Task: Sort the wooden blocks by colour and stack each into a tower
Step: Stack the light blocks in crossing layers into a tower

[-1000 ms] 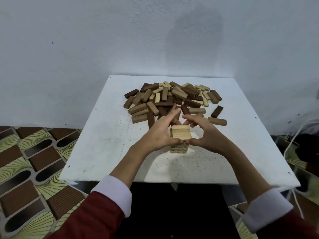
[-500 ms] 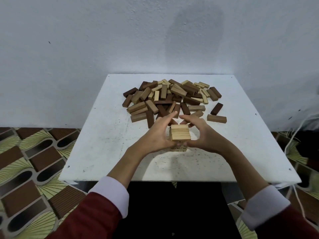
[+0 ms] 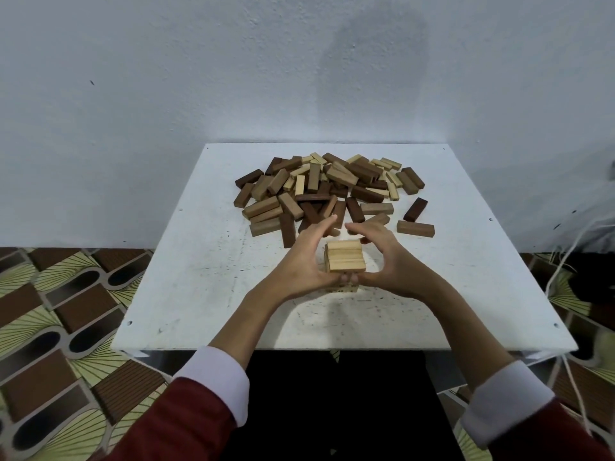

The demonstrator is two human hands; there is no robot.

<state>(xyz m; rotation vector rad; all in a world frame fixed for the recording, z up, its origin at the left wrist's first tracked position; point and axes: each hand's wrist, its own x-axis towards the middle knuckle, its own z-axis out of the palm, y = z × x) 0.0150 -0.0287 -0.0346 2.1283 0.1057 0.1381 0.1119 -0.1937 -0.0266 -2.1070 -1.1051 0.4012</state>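
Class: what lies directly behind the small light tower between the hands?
Behind the light tower lies the mixed block pile on the white table. The left hand and right hand cover its nearest blocks.

- Your small tower (image 3: 344, 259) stands on the table (image 3: 186, 277), near the middle, close in front of you.
- Your left hand (image 3: 301, 257) is on its left side and your right hand (image 3: 382, 257) on its right — thumbs meeting at the near side.
- The big pile of blocks (image 3: 327, 189) lies behind the tower, toward the wall (image 3: 166, 78).
- Two loose blocks (image 3: 415, 227) lie right of the pile.
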